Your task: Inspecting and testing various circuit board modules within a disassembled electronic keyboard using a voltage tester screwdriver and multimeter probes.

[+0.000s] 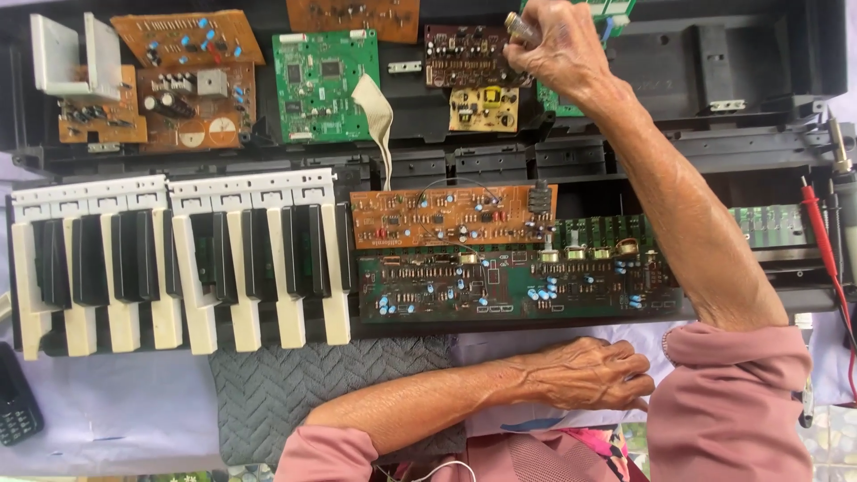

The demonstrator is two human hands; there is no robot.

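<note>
An opened electronic keyboard lies across the bench, its black and white keys (178,268) on the left. An orange circuit board (446,214) and a long green circuit board (500,286) sit in the middle. My right hand (553,45) reaches to the far side and grips a screwdriver handle (520,29) over a dark brown circuit board (469,54) and a small yellow board (484,107). My left hand (585,370) rests curled at the near edge, below the green board, holding nothing that I can see.
Several loose circuit boards line the back: brown ones (178,80) at the left, a green one (323,85) with a beige ribbon cable (377,116). A red probe lead (826,241) lies at the right. A grey mat (295,384) and a black phone (16,402) lie near me.
</note>
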